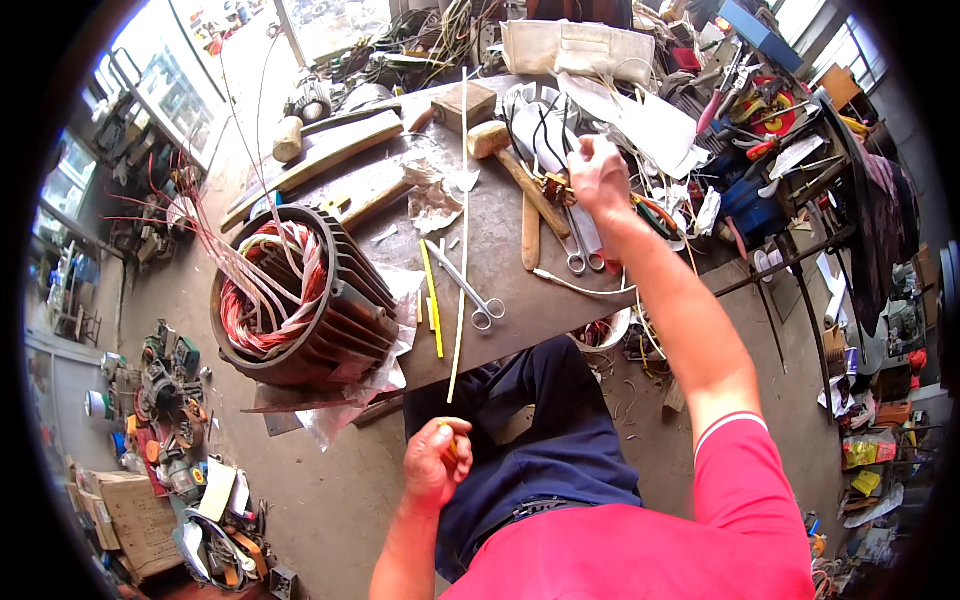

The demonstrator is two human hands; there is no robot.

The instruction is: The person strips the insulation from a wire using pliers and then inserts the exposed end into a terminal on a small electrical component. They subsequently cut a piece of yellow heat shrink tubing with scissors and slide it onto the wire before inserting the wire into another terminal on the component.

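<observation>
My left hand (437,463), low in front of my lap, is closed round a small yellow piece (451,449), mostly hidden by the fingers. Stretched over the right part of the bench, my right hand (600,178) has its fingers curled beside black leads and a small brown and copper-coloured thing (556,187); what it grips is hidden. Scissors (478,300) lie open near the bench's front edge, between a yellow tube (432,300) and a long white sleeve (461,260). At the left stands a finned motor housing (360,300) with red windings (238,310) and pale-sleeved leads rising from it.
A wooden mallet (525,180) lies across the bench (500,335), with more scissors (577,258) right of its handle. Behind are wooden blocks (465,103) and crumpled clear plastic (435,208). Tools and wires crowd the right side, near a red-handled tool (762,150).
</observation>
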